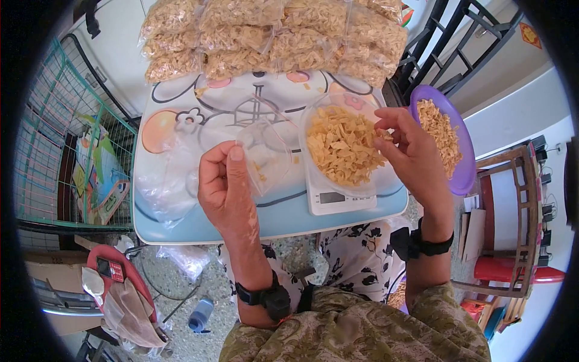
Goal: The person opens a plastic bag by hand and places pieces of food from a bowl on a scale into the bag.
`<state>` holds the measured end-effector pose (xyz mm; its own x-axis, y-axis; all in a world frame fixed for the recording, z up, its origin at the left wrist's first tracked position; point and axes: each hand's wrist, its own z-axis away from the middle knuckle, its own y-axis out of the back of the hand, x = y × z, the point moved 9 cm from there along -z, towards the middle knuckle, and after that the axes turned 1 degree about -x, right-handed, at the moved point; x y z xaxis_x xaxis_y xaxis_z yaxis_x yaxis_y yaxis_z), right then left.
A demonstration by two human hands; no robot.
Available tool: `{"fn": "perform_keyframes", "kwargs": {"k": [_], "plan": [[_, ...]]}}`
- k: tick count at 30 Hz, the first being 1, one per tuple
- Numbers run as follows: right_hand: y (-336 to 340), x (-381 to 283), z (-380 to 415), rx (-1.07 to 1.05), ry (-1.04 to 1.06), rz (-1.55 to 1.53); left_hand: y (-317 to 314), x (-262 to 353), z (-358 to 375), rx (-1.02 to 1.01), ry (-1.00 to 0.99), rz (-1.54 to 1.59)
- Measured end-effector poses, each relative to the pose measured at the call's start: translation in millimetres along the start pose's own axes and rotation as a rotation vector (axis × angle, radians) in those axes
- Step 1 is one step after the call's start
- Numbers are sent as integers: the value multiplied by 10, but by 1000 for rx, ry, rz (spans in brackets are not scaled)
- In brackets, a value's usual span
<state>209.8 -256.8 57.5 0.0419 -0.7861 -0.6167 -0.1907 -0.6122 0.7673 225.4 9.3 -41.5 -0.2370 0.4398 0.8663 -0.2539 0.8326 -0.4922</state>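
Our left hand (pixel 226 184) pinches the rim of a small clear bag (pixel 265 154) between thumb and fingers, the other fingers curled, holding it up near the middle of the table (pixel 181 226); a few pale chips already lie inside it. Our right hand (pixel 413 154) is half closed over the far right side of the clear bowl (pixel 345 148), thumb and fingertips drawn together on what looks like a pinch of chips, though how many we cannot tell.

We judge the step in hand to be filling the bag by weight: the bowl sits on a white scale (pixel 338 202) at the table's near edge, just right of the bag, and the chips are being moved by the pinch. The next move would call for bringing the pinch across the bowl to the bag's mouth, which our left hand must hold open and steady.

A purple bowl (pixel 449 136) of more chips sits off the table's right edge, just beyond our right hand. Filled bags (pixel 271 36) are stacked along the far edge. Loose empty bags (pixel 166 181) lie at the left side.
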Motion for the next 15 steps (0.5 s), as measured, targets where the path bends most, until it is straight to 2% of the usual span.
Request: {"fn": "perform_keyframes", "kwargs": {"k": [5, 7, 8, 10, 15], "plan": [[20, -117, 77, -110, -70, 16, -11, 13, 3, 9, 0, 3], [-68, -240, 129, -208, 42, 71, -3, 19, 3, 27, -4, -26], [-91, -228, 128, -208, 41, 70, -7, 16, 2, 26, -3, -26], [-122, -325, 132, -144, 208, 146, -1, 31, 1, 36, -22, -73], [-198, -285, 88, -131, 234, 244, 15, 27, -5, 36, -22, -80]]}}
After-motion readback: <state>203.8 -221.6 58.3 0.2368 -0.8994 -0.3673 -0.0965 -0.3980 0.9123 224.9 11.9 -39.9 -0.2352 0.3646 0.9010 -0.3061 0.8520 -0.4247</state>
